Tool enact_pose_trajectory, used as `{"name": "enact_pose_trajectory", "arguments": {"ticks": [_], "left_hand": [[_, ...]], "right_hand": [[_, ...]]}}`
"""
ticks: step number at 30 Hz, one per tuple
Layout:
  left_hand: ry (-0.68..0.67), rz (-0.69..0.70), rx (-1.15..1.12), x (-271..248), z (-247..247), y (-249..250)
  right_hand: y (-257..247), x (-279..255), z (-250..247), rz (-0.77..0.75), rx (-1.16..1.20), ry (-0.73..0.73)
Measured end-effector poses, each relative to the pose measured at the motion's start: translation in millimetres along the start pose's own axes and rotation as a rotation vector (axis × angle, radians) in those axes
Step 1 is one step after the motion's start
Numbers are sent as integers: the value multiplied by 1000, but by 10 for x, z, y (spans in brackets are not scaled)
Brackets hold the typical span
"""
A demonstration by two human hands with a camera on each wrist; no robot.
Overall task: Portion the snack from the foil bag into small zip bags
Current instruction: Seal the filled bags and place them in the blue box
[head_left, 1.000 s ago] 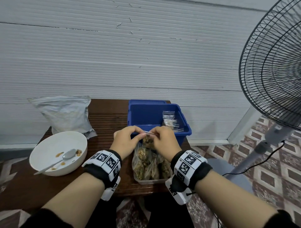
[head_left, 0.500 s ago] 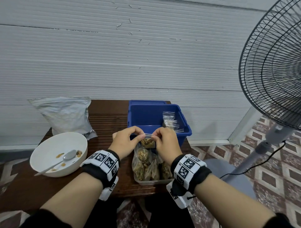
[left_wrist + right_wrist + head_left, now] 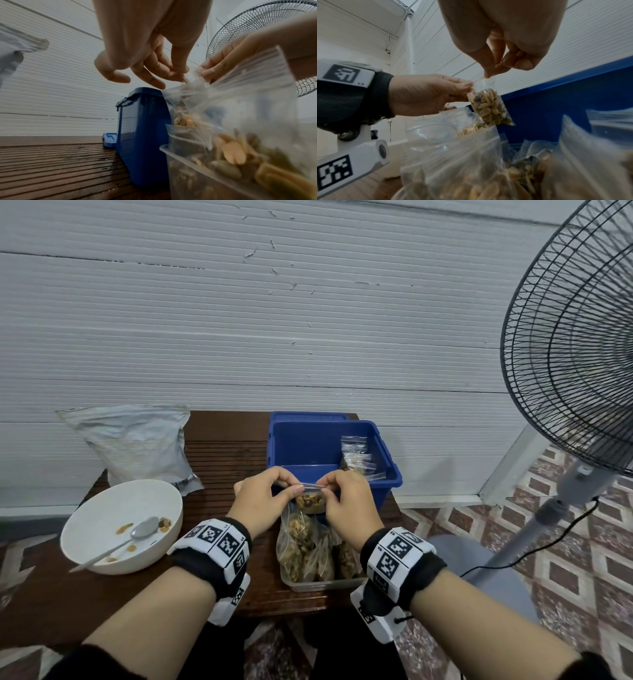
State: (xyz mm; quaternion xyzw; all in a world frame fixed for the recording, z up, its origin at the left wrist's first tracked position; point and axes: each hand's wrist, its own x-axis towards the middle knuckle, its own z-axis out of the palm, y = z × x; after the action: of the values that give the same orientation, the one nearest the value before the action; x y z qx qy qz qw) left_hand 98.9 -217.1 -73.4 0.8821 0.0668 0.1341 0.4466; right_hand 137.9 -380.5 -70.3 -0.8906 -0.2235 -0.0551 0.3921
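A dark brown wooden table (image 3: pixel 222 460) with a ribbed top stands against the wall. On it, at the back left, a foil bag (image 3: pixel 137 443) leans against the wall. A white bowl (image 3: pixel 102 508) sits near the left edge. A blue bin (image 3: pixel 387 484) stands at the back right, with a clear tub (image 3: pixel 318 583) of filled bags just in front.

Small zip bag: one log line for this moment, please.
step: sealing | left hand: pinches small clear zip bag of nuts top | right hand: pinches top | below: clear plastic tub
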Motion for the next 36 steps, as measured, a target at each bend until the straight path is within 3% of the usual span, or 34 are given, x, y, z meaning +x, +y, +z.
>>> {"name": "enact_pose_trajectory", "arguments": {"ticks": [8, 18, 22, 27, 31, 36], "left_hand": [[-50, -3, -31, 54, -6, -55], [-55, -13, -80, 65, -65, 5], [3, 4, -209, 83, -162, 88], [151, -78, -215, 267, -257, -19], [199, -146, -146, 464, -260, -187], [200, -214, -141, 686, -198, -325]], "right_hand": [[0, -5, -57, -44, -63, 10], [15, 173, -228, -63, -75, -162], [-47, 315, -411, -38, -40, -196], [-236, 618, -742, -49, -15, -163], [-368, 1013, -926, -110, -174, -156], [-400, 1508, -833, -168, -451, -303]]}}
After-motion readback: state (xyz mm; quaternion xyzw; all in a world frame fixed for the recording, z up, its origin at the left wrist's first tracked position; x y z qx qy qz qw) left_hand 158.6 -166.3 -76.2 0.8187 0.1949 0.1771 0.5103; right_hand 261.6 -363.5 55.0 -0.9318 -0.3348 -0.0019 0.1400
